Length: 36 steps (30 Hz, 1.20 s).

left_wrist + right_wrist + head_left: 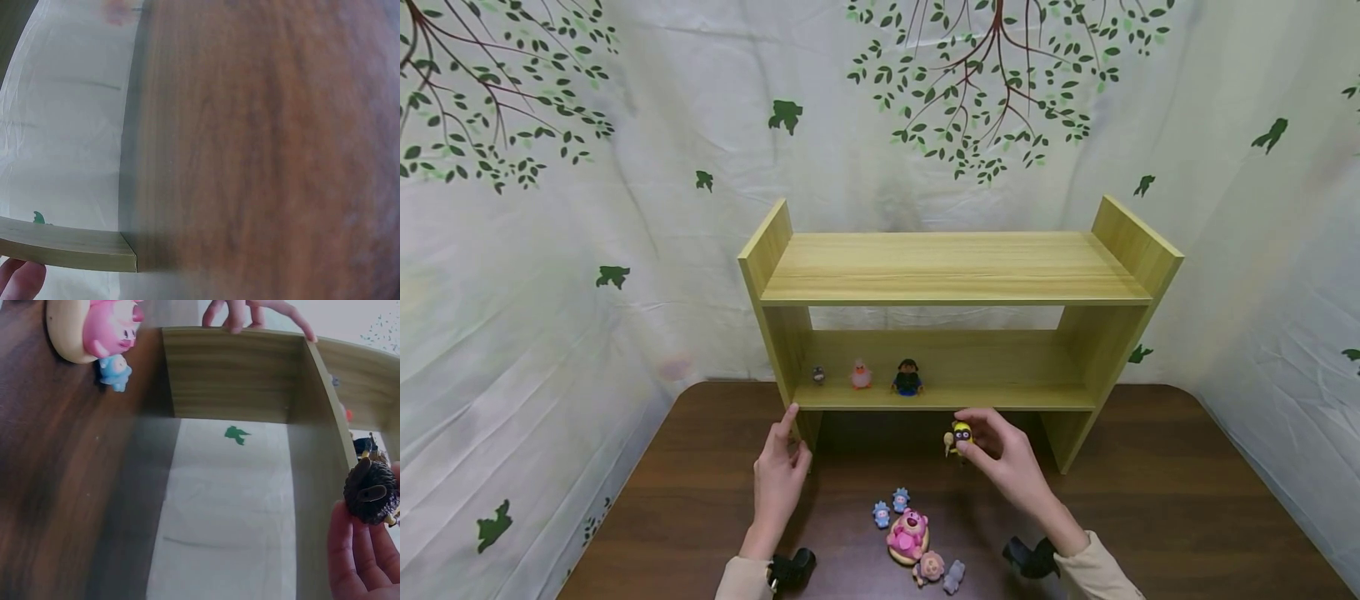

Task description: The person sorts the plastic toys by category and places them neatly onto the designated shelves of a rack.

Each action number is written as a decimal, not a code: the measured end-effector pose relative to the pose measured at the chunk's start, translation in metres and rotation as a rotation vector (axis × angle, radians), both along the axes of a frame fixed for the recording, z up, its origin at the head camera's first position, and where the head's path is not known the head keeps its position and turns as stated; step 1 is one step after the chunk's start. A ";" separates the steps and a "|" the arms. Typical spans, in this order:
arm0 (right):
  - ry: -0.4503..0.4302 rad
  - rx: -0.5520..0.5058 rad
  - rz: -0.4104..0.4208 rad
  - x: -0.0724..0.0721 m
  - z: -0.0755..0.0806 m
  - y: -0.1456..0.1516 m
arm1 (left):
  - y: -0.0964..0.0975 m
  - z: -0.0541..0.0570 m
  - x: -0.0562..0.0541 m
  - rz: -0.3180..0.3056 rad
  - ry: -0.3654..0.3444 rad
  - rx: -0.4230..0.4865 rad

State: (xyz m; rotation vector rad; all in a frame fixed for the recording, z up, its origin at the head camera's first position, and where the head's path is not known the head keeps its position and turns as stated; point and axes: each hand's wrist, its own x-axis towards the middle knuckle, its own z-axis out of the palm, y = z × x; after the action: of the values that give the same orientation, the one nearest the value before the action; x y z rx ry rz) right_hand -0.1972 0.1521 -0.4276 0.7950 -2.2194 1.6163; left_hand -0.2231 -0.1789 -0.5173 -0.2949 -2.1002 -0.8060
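My right hand (1017, 467) pinches a small yellow toy figurine (962, 432) with dark goggle-like eyes between thumb and fingers, just in front of the middle board of a wooden shelf (955, 268). In the right wrist view the figurine shows a dark, ridged round part (370, 495) close to the board's edge. My left hand (778, 479) has its index finger stretched out to the shelf's lower left corner, fingertips on the side panel (234, 369). On the middle board stand a tiny grey figure (818, 376), a pink duck-like figure (861, 377) and a dark-haired figure (908, 379).
On the brown table (700, 475) between my arms lie a pink bear toy (910, 533), two blue figures (882, 514), a pinkish figure (929, 567) and a grey-blue figure (954, 576). A white leaf-printed cloth (685, 100) hangs behind the shelf.
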 end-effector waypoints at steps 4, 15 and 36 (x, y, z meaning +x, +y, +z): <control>0.002 -0.015 -0.014 -0.009 -0.009 0.003 | 0.000 0.000 0.000 -0.001 0.003 -0.001; 0.042 -0.019 -0.021 0.001 0.028 -0.005 | 0.000 0.000 0.000 -0.003 0.014 -0.007; 0.046 -0.034 -0.066 -0.008 0.055 -0.006 | 0.000 0.001 0.001 -0.001 0.002 -0.003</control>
State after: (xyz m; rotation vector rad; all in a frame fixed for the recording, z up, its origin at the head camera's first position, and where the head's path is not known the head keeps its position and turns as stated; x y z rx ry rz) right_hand -0.2052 0.1460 -0.3726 0.7339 -2.1575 1.5849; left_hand -0.2224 -0.1786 -0.5161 -0.2987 -2.0993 -0.8034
